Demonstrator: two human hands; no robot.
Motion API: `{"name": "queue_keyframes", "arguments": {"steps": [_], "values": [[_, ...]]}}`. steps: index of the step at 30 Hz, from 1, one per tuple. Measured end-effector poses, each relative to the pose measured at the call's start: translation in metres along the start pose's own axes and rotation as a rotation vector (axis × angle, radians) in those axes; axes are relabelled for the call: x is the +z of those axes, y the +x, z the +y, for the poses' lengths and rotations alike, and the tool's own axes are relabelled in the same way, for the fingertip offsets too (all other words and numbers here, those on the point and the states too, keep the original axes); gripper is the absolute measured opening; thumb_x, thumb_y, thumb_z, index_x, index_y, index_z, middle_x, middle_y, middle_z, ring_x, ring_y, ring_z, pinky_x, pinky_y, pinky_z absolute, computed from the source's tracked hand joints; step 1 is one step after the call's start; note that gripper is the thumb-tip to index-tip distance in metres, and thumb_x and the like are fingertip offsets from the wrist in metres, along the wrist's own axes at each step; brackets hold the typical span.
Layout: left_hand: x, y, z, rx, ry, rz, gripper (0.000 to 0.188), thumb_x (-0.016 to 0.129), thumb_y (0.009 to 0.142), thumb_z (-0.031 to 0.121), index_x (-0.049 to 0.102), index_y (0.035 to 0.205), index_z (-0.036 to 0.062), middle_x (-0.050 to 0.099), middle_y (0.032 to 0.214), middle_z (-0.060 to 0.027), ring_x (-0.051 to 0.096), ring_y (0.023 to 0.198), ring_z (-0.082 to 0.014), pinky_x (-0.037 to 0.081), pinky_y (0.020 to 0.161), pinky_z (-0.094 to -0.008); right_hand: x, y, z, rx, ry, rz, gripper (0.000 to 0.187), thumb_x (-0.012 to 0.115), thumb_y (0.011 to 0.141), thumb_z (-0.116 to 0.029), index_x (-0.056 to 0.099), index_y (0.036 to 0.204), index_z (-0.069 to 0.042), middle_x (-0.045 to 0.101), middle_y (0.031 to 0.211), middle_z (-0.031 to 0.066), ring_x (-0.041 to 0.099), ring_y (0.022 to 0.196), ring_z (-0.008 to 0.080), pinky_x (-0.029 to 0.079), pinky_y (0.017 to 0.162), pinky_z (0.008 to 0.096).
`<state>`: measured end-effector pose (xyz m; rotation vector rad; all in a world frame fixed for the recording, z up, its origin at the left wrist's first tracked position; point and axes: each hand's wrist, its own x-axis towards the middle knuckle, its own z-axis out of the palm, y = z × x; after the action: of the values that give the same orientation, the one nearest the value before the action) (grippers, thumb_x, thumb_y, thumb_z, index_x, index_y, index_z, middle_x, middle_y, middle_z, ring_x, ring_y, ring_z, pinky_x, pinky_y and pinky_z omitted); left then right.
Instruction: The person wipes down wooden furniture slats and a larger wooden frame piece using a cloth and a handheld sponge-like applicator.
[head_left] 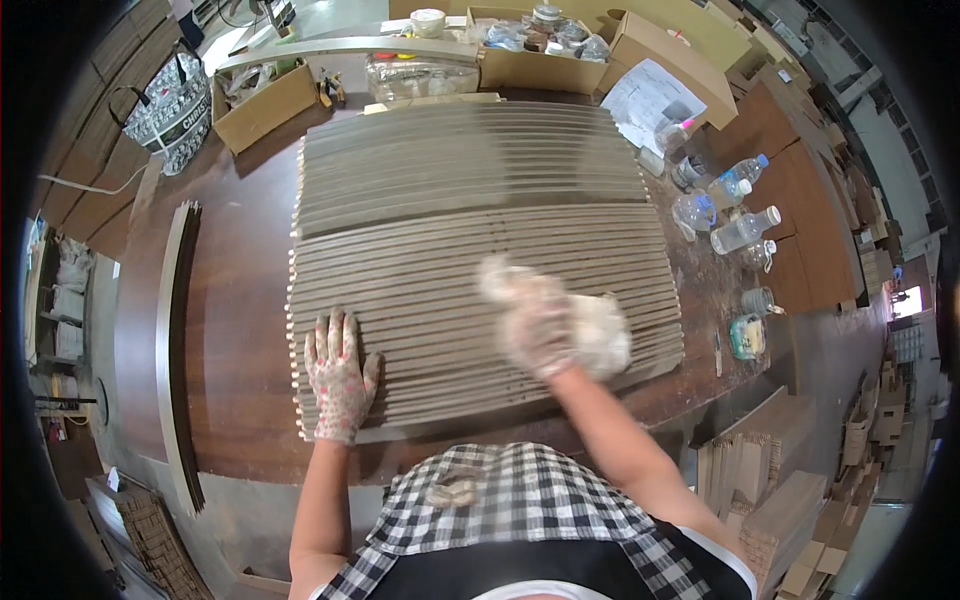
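A wide panel of grey-brown slats [430, 290], laid side by side, covers the middle of the table. My left hand [340, 382], in a flower-patterned work glove, lies flat on its near left part with the fingers stretched out. Over the right half of the slats my gloved right hand [538, 330] is smeared by motion. Bunched in it is a white cloth [604, 336], which sticks out on both sides of the hand. A row of dark marks crosses the slats near the middle.
A long metal-coloured strip [175, 350] lies along the brown table's [235, 330] left side. Several plastic bottles [745, 230] stand at the right, near a small tub [747, 337]. Behind the panel are a paper sheet [652, 103] and open cardboard boxes [540, 70].
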<state>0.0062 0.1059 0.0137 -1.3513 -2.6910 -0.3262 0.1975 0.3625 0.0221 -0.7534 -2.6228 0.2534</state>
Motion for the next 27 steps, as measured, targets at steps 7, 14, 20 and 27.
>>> {"name": "queue_keyframes", "arguments": {"steps": [7, 14, 20, 27], "values": [[0.000, 0.077, -0.001, 0.048, -0.098, 0.150, 0.057, 0.068, 0.088, 0.022, 0.051, 0.140, 0.0070, 0.046, 0.148, -0.0177, 0.038, 0.138, -0.0423, 0.027, 0.116, -0.0547, -0.022, 0.051, 0.146, 0.471, -0.018, 0.193, 0.050, 0.062, 0.085, -0.023, 0.052, 0.129, -0.003, 0.058, 0.116, 0.0184, 0.056, 0.107, 0.0324, 0.048, 0.093, 0.0441], [0.028, 0.151, -0.015, 0.009, 0.014, -0.017, 0.067, 0.065, 0.091, 0.033, 0.043, 0.148, 0.0055, 0.036, 0.156, -0.0194, 0.032, 0.143, -0.0400, 0.020, 0.120, -0.0525, 0.041, 0.123, 0.047, -0.163, 0.014, 0.150, 0.038, 0.058, 0.084, -0.020, 0.061, 0.120, -0.010, 0.063, 0.111, 0.0155, 0.057, 0.106, 0.0372, 0.048, 0.088, 0.0479], [0.023, 0.164, 0.004, 0.017, -0.057, -0.072, 0.067, 0.065, 0.090, 0.031, 0.042, 0.147, 0.0037, 0.034, 0.157, -0.0201, 0.028, 0.146, -0.0406, 0.018, 0.121, -0.0515, 0.031, 0.142, 0.264, 0.192, -0.510, 0.444, 0.033, 0.054, 0.092, -0.016, 0.057, 0.121, -0.001, 0.060, 0.106, 0.0181, 0.058, 0.098, 0.0328, 0.047, 0.089, 0.0446], [0.016, 0.165, -0.002, 0.022, -0.003, -0.091, 0.069, 0.066, 0.089, 0.032, 0.042, 0.145, -0.0013, 0.036, 0.155, -0.0222, 0.030, 0.145, -0.0409, 0.019, 0.121, -0.0523, 0.149, 0.228, -0.069, -0.380, 0.009, 0.099, 0.054, 0.049, 0.086, -0.009, 0.047, 0.138, 0.008, 0.054, 0.134, 0.0296, 0.056, 0.121, 0.0367, 0.047, 0.100, 0.0491]]}}
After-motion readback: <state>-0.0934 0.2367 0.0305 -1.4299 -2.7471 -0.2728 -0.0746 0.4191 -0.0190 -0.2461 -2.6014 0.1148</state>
